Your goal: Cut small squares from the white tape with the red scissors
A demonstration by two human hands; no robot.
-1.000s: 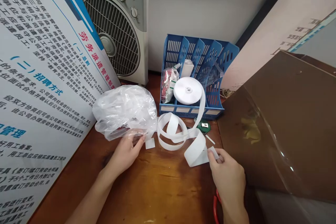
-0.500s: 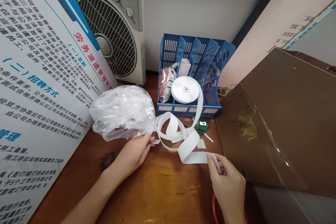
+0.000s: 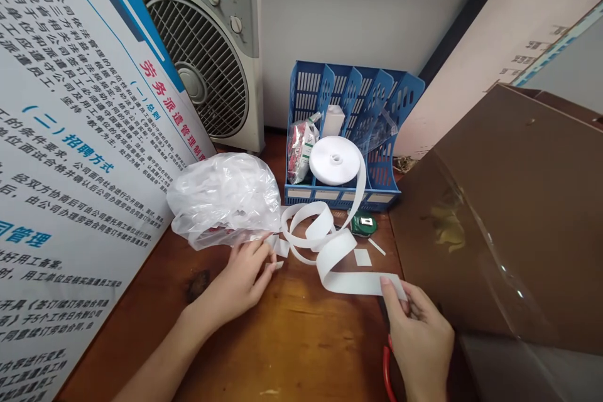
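My right hand (image 3: pixel 418 333) pinches the end of a white tape strip (image 3: pixel 353 282) between thumb and fingers. That strip loops back across the table to a white tape roll (image 3: pixel 334 160), which leans in the blue file rack. My left hand (image 3: pixel 247 270) rests low over the table with its fingers apart, beside small white cut pieces (image 3: pixel 281 246) and the front edge of a clear plastic bag (image 3: pixel 226 201). Its fingertips touch or nearly touch one piece. Partly beneath my right hand lies a red-handled tool (image 3: pixel 387 367); its kind is hidden.
The blue file rack (image 3: pixel 342 196) also holds a packet and a white box. A green tape measure (image 3: pixel 363 224) and a white square piece (image 3: pixel 362 257) lie in front of it. A fan (image 3: pixel 202 63) stands behind the bag; a printed board (image 3: pixel 94 169) and brown box (image 3: pixel 480 220) flank the table.
My left hand has loosened its pinch on a small white piece and its fingers have spread. My right hand has shifted slightly right, drawing the strip end along.
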